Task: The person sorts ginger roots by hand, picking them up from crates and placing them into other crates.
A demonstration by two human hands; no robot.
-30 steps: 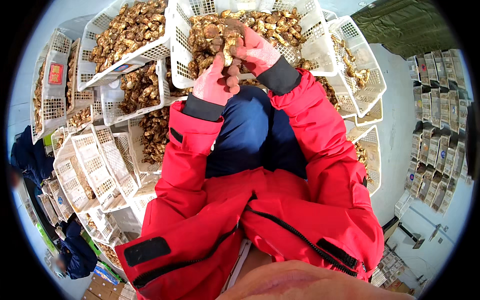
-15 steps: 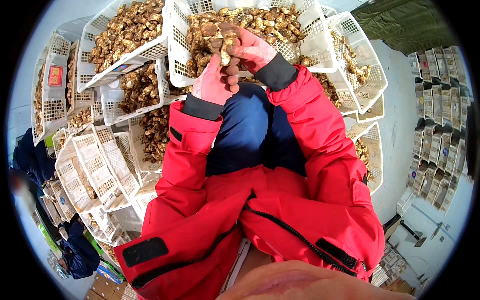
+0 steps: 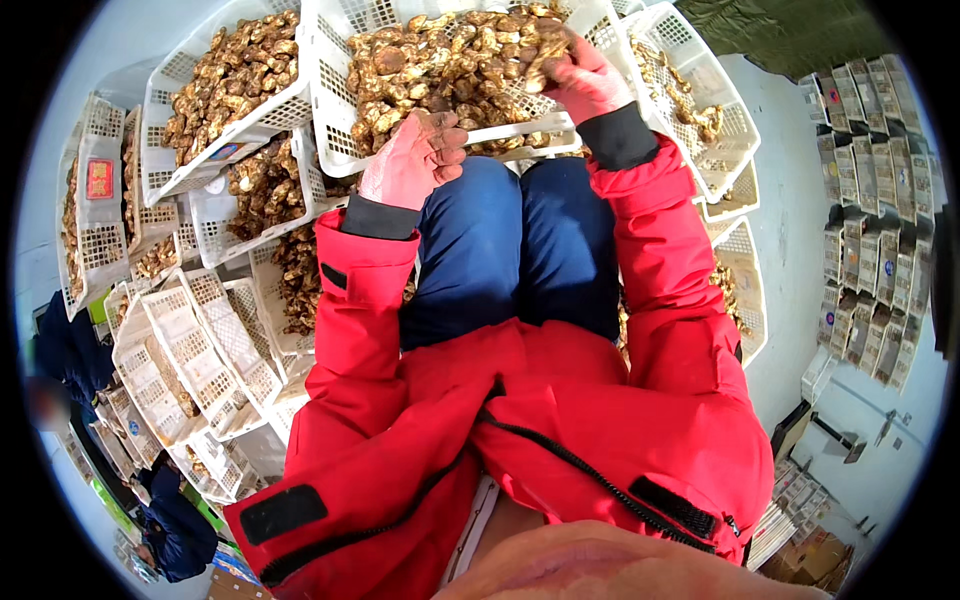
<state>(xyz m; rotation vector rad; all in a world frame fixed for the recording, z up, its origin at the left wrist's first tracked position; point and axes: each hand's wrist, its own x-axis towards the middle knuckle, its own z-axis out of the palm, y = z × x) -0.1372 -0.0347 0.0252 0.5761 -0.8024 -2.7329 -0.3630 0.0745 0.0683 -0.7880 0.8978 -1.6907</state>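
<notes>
Brown-and-cream mushrooms (image 3: 440, 70) fill the white plastic crate (image 3: 338, 140) in front of my knees. Over that crate's right side, my right hand (image 3: 592, 82) pinches a mushroom (image 3: 547, 52) between thumb and fingers. At the crate's near left edge, my left hand (image 3: 415, 160) hovers with its fingers loosely curled and a little apart. I see nothing in it. Both hands wear pinkish gloves with dirt-brown fingers.
Another crate of mushrooms (image 3: 290, 95) stands to the left, above further stacked crates (image 3: 205, 355). A crate at the right (image 3: 735, 150) holds fewer mushrooms. Dark green cloth (image 3: 780, 35) lies at the far right. Another person (image 3: 175, 525) is at the lower left.
My hands have parted. The right one has moved right with a mushroom over the crate; the left has drawn back slightly left, its fingers loosened. The view has shifted a little.
</notes>
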